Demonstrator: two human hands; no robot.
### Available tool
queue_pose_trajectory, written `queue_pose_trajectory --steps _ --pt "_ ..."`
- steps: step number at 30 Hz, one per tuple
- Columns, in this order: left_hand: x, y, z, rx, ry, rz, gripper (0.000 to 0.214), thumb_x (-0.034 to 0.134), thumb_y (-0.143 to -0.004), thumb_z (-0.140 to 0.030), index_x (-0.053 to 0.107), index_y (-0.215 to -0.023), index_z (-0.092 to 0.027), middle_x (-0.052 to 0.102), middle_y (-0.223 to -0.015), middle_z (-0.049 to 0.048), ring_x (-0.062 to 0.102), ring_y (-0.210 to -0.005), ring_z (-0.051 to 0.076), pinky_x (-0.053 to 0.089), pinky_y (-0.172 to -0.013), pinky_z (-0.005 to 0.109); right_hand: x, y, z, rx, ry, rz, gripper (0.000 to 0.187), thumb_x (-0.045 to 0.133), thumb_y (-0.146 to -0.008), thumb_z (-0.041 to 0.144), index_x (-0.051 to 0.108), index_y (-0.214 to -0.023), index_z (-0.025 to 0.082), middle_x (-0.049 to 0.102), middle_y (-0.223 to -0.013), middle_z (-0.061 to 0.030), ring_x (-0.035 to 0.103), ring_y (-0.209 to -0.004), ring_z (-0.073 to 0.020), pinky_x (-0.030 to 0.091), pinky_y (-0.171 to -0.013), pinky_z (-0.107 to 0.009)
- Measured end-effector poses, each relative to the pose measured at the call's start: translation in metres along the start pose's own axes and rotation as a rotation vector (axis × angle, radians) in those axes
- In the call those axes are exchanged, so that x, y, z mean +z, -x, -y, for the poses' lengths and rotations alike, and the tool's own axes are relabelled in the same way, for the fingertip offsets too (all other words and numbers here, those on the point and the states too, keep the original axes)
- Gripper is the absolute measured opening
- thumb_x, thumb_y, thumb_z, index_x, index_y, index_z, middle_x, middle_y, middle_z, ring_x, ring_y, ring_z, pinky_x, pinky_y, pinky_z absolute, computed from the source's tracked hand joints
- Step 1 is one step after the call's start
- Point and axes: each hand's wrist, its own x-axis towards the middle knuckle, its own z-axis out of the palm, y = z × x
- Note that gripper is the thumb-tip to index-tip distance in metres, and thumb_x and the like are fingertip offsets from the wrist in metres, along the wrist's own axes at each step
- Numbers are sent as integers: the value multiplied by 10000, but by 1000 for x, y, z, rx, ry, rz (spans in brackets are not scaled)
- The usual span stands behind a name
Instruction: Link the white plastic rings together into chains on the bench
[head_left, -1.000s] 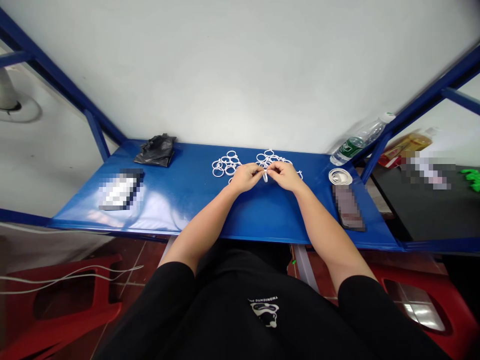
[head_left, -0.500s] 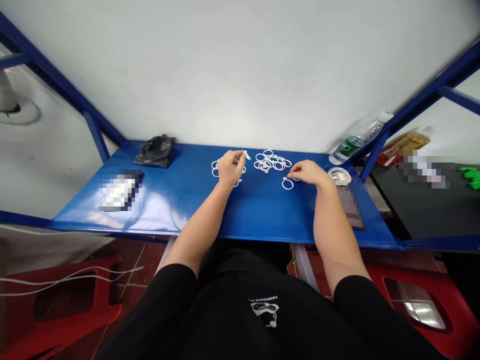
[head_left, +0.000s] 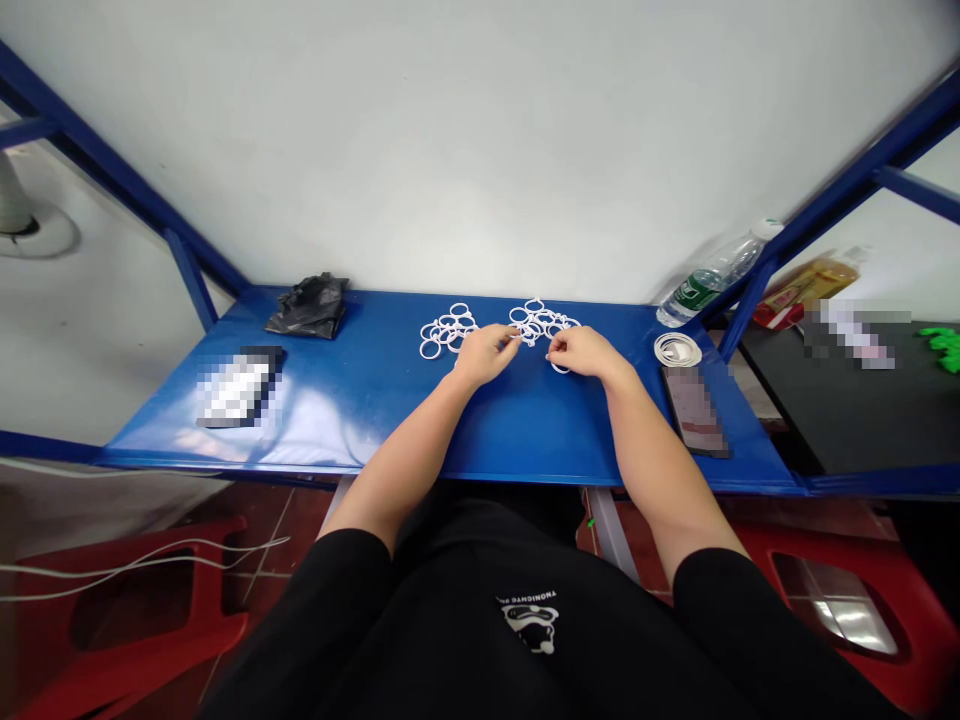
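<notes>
Two heaps of white plastic rings lie at the back of the blue table (head_left: 360, 400): a left heap (head_left: 446, 330) and a right heap (head_left: 544, 320). My left hand (head_left: 486, 353) sits between them, its fingers pinched at the near edge of the right heap on something small that I cannot make out. My right hand (head_left: 583, 352) rests just to the right, fingers curled over a single white ring (head_left: 559, 366) on the table.
A crumpled black bag (head_left: 309, 304) lies at the back left and a dark flat device (head_left: 236, 385) nearer left. At the right are a coiled white cable (head_left: 677, 350), a phone (head_left: 695, 410) and a plastic bottle (head_left: 712, 272). Red stools stand below.
My hands, together at first, split apart, the left over the left heap, the right toward the cable. Now both have returned to the middle, near the right heap.
</notes>
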Motion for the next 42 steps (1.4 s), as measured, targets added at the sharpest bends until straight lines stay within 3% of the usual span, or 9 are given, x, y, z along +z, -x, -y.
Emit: queue_pose_trajectory --steps 3,6,10,17,28,38,42 --pt "2 1 -7 54 -14 115 215 680 -1006 -335 802 -1141 -221 790 -931 47 706 -774 162 531 -735 291 4 3 11 -111 -324 -112 184 709 -846 378 768 -842 204 791 -833 -33 675 -728 -178 483 -674 -285" --pt "0 1 -10 83 4 87 225 651 -1034 -372 806 -1102 -225 768 -884 41 690 -766 152 514 -728 282 7 6 20 -171 -505 -187 271 709 -858 449 788 -915 196 785 -823 -43 672 -720 -190 504 -680 -307" --pt "-3 -1 -12 116 3 24 214 637 -1033 -354 798 -975 -224 734 -810 32 667 -725 146 497 -693 280 13 5 26 -224 -496 -255 255 698 -878 429 812 -961 216 802 -897 -49 695 -785 -204 535 -767 -340" --pt "-2 -2 -9 180 -42 -63 158 647 -1002 -289 770 -935 -215 729 -803 35 667 -714 143 487 -679 277 18 6 30 -237 -435 -348 175 712 -864 346 822 -942 236 824 -973 -53 730 -853 -224 555 -839 -361" --pt "-3 -1 -11 214 -64 -63 210 615 -1032 -303 746 -899 -207 752 -829 41 661 -691 131 489 -666 266 17 8 33 -236 -491 -302 142 684 -879 335 764 -893 219 774 -779 -25 695 -717 -193 532 -737 -329" --pt "0 0 -8 251 -42 -128 190 631 -1019 -267 713 -862 -201 711 -779 16 621 -651 115 455 -623 250 25 0 29 -347 -517 -358 98 686 -910 309 717 -873 224 727 -735 0 601 -634 -164 477 -675 -314" --pt "0 0 -8 251 -16 -174 132 649 -1024 -289 743 -991 -202 727 -830 24 622 -658 113 486 -646 254 29 -1 30 -342 -577 -385 115 695 -915 336 736 -899 230 743 -785 -11 633 -667 -175 496 -690 -325"
